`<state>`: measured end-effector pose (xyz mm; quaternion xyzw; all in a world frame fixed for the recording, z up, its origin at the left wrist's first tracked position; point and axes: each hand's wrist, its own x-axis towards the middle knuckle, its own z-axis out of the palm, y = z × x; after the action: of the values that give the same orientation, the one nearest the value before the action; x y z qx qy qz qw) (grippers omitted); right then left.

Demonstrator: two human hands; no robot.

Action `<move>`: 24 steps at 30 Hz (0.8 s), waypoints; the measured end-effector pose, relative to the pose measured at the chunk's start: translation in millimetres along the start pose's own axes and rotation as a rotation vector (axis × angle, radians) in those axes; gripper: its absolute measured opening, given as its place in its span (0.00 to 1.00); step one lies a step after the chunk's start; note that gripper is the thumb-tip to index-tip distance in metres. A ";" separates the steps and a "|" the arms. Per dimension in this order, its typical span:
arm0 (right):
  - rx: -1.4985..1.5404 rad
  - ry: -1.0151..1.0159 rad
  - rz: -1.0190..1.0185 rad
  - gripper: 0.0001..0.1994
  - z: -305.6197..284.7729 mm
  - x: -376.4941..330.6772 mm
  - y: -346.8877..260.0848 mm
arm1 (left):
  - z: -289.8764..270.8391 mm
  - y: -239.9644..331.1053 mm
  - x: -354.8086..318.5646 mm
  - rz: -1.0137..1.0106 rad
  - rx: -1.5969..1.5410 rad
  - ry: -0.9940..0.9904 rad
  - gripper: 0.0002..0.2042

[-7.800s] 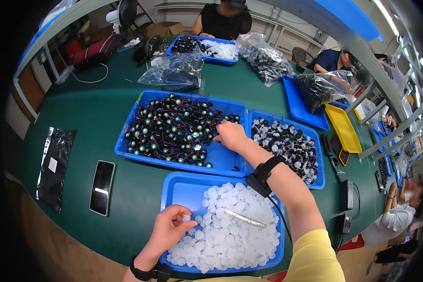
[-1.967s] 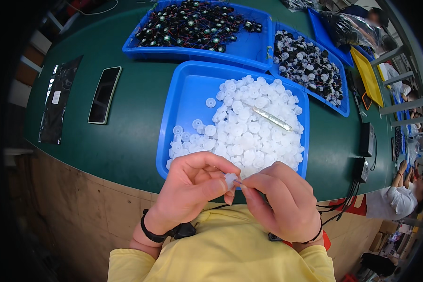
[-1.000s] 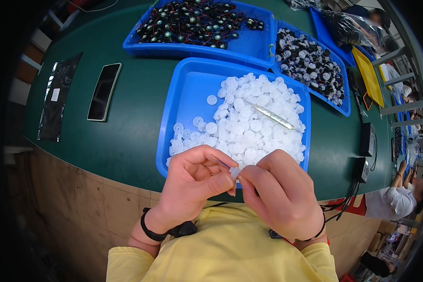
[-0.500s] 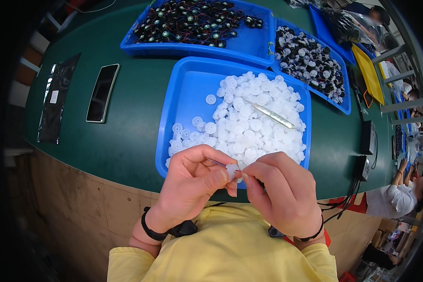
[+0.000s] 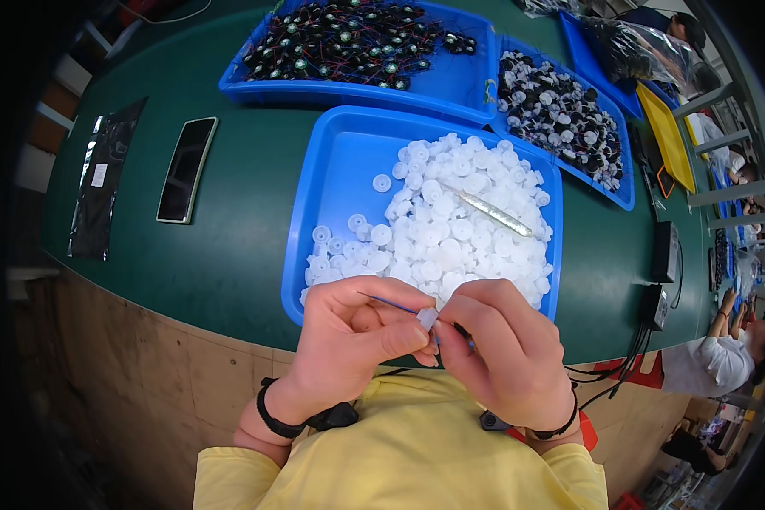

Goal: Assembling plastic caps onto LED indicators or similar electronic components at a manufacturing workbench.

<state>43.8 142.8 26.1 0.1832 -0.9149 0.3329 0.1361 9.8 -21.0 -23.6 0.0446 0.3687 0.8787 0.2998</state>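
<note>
My left hand (image 5: 348, 336) pinches a small translucent white plastic cap (image 5: 427, 318) between thumb and fingers. A thin blue wire (image 5: 384, 301) sticks out from the cap across the left fingers. Right beside it, my right hand (image 5: 512, 353) is closed, its thumb and fingertips pressed together at the cap's other side. Something small and dark shows between the right fingers, mostly hidden. Just beyond both hands lies a blue tray (image 5: 336, 161) with a heap of similar white caps (image 5: 450, 242). On the heap rests a slim, pointed silvery tool (image 5: 495, 212), resembling tweezers.
Behind stand a blue tray (image 5: 463, 85) of black wired parts and another blue tray (image 5: 622, 174) of black-and-white parts. A phone (image 5: 185, 174) and a black plastic bag (image 5: 102, 183) lie left on the green table (image 5: 238, 255). Black boxes with cables (image 5: 654, 302) sit right.
Both hands have shifted very slightly and the cap is tilted differently in the left fingers. The blue wire now shows longer, over the left hand.
</note>
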 end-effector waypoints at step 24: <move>-0.112 0.418 -0.258 0.10 13.7 -14.1 26.8 | 23.9 -4.4 5.7 1.079 1.552 0.013 0.17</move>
<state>43.2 156.3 -4.3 0.2179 -0.8528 0.2923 0.3739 14.5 -0.5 -10.1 0.3915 0.7817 0.4083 -0.2626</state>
